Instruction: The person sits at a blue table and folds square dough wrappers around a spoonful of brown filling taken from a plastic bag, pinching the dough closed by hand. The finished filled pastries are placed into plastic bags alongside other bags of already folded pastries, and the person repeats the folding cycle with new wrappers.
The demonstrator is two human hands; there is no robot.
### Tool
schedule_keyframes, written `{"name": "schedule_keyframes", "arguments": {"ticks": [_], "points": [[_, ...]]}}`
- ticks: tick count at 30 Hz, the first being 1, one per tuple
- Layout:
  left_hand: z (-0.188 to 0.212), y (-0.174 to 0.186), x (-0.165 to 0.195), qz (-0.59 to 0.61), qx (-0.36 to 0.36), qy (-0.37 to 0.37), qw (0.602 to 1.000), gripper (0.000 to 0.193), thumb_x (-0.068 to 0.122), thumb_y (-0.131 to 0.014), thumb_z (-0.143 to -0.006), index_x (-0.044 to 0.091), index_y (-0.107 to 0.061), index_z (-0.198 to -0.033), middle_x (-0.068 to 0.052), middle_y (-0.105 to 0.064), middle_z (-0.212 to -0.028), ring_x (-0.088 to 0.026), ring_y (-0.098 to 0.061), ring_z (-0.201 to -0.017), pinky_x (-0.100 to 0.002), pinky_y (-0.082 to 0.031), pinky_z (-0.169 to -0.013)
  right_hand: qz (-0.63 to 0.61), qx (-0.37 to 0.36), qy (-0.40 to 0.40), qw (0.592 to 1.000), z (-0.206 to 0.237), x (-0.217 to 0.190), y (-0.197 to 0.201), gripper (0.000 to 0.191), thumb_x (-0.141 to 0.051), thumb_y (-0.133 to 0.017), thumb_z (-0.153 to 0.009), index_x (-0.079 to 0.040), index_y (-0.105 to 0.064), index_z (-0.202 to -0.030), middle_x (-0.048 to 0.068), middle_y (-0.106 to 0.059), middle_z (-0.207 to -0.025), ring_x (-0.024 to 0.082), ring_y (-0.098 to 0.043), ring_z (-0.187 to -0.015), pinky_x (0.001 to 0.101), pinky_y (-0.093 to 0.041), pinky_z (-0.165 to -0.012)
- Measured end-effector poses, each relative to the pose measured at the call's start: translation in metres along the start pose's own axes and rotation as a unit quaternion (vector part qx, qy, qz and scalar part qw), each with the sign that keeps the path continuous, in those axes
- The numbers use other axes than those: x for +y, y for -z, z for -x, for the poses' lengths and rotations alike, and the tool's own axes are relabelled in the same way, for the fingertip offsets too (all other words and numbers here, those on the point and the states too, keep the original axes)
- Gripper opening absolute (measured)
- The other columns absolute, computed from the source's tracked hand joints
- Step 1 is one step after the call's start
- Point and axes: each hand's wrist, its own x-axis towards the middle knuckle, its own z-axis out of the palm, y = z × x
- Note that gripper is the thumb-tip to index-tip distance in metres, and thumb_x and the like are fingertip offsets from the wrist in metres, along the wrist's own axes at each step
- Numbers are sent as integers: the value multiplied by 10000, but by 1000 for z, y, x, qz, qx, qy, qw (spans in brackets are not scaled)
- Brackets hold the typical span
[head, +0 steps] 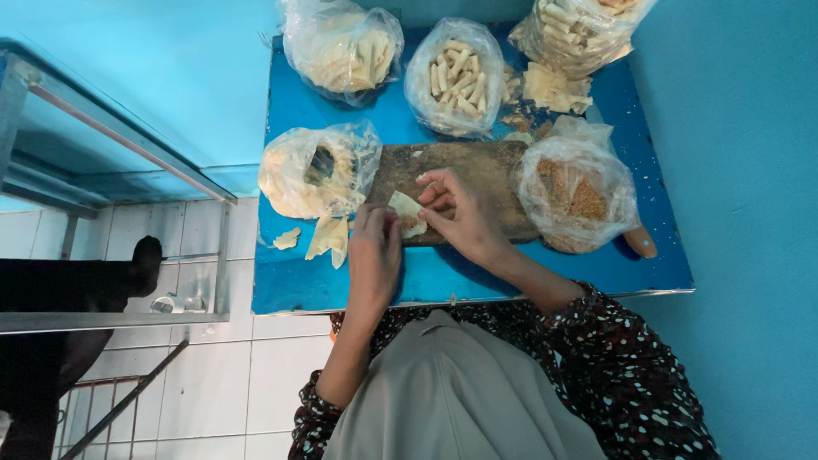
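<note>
The blue table (545, 273) is crowded along its far edge: three clear bags of rolled pastry (453, 78) sit side by side there, leaving only narrow gaps between them. The wooden board (477, 170) fills the middle, hemmed by a bag of flat wrappers (317, 170) on its left and a bag of brown crumbs (575, 194) on its right (both touching or overlapping the board). Loose wrapper scraps (328, 237) lie toward the near left corner. The widest bare strip runs along the near edge, from the scraps to the near right corner, broken only by the board's handle (639, 243).
</note>
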Motion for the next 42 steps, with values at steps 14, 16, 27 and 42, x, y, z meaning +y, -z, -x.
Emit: {"name": "schedule_keyframes", "arguments": {"ticks": [14,16,27,42], "points": [[0,-10,-9,-21,9,-39,999,136,-69,-624,-913,-39,-574,-1035,-206,-588,-1038,-426,-610,-955,-483,-485,-788,-48,-13,19,999,0,2,-9,421,-1,-677,-977,-69,-505,-1355,74,-673,-1070,135,-724,-989,285,-610,-805],[1,-11,-9,-22,30,-53,998,99,-62,-627,-947,-37,-565,-1021,-204,-598,-1098,-415,-610,-988,-472,-495,-814,-35,-11,31,999,0,3,-11,448,4,-705,-954,-70,-512,-1352,81,-671,-1070,144,-724,-1020,294,-620,-837],[5,-4,-5,-76,48,-93,992,78,-41,-685,-880,-37,-659,-953,-196,-595,-1176,-385,-572,-1046,-480,-456,-904,84,44,34,995,-2,-5,4,450,-51,-741,-929,-94,-537,-1327,46,-741,-1001,125,-720,-865,295,-589,-735],[7,0,-4,-72,52,-85,992,80,-30,-691,-897,-48,-674,-974,-199,-610,-1178,-389,-572,-1082,-469,-473,-910,33,4,-10,999,1,-6,-7,436,-25,-728,-931,-86,-536,-1317,50,-696,-973,139,-721,-917,293,-600,-780]]}}
